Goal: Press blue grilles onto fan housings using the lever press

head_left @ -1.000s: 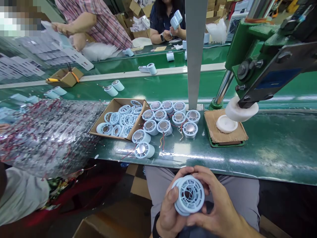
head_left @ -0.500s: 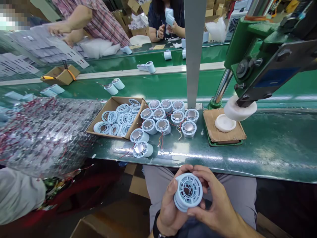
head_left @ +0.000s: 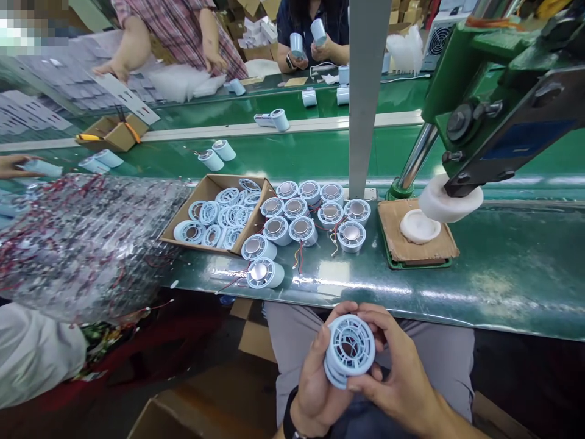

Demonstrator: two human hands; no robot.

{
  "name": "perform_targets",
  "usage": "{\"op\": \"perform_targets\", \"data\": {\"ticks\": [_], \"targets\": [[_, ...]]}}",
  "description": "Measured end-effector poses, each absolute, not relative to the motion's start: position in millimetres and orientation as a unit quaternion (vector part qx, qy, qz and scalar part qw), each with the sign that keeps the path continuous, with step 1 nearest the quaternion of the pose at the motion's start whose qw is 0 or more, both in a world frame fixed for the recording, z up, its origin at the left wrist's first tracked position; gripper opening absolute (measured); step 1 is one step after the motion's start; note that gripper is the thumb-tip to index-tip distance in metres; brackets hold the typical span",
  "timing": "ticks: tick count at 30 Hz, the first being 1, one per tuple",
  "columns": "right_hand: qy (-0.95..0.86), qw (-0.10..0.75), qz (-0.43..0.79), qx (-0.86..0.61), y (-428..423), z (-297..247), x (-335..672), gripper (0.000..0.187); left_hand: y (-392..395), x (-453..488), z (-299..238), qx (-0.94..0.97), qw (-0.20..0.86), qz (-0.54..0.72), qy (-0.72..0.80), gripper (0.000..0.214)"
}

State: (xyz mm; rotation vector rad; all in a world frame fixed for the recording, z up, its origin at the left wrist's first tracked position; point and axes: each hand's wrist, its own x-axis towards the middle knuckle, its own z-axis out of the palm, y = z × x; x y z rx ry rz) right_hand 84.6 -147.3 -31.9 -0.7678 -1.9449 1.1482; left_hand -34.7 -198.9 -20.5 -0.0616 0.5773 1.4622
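Note:
Above my lap, my left hand [head_left: 316, 385] wraps round a light-blue cylindrical housing [head_left: 336, 377]. My right hand [head_left: 404, 372] is closed on a light-blue spoked ring [head_left: 333, 349] at the housing's upper end, thumb at its lower edge and fingers behind. The ring sits slightly off-centre over the housing, and thin wires show through its opening. On the bench ahead stand several similar light-blue housings [head_left: 302, 229] with round metal discs on top, some trailing wires. Beside them, a cardboard box [head_left: 214, 249] holds several loose spoked rings [head_left: 209, 212].
A green hand press [head_left: 475, 67] with a white pressing head [head_left: 450, 200] stands at right, over a white round seat [head_left: 418, 225] on cardboard. A grey post [head_left: 363, 97] rises mid-bench. Wired parts in clear plastic [head_left: 91, 244] lie left. Co-workers' hands work opposite and at far left.
The ring now shows a clearer offset from the housing in my hands, which have barely moved. At far left a co-worker's hand has appeared holding a light-blue cylinder. The person opposite now holds two cylinders apart.

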Motion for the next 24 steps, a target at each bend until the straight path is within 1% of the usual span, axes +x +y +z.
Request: {"op": "perform_targets", "data": {"ticks": [6, 9, 13, 17, 21, 24], "targets": [[-0.747, 0.348, 0.472, -0.312, -145, -30, 84, 0.051, -200, -31, -21, -0.091, 0.686, 0.662, 0.289, 0.039], [-0.738, 0.329, 0.499, -0.314, -144, -29, 84, 0.050, -200, -29, -20, -0.095, 0.669, 0.667, 0.315, 0.041], [-0.716, 0.290, 0.551, -0.316, -147, -29, 87, 0.053, -201, -27, -18, -0.083, 0.643, 0.677, 0.347, 0.042], [-0.725, 0.270, 0.555, -0.305, -147, -25, 88, 0.053, -201, -25, -16, -0.085, 0.615, 0.684, 0.382, 0.042], [-0.714, 0.288, 0.557, -0.312, -145, -18, 83, 0.042, -197, -21, -14, -0.080, 0.611, 0.686, 0.387, 0.038], [-0.678, 0.309, 0.560, -0.362, -141, -17, 78, 0.027, -190, -14, -10, -0.044, 0.615, 0.689, 0.382, 0.038]]}}
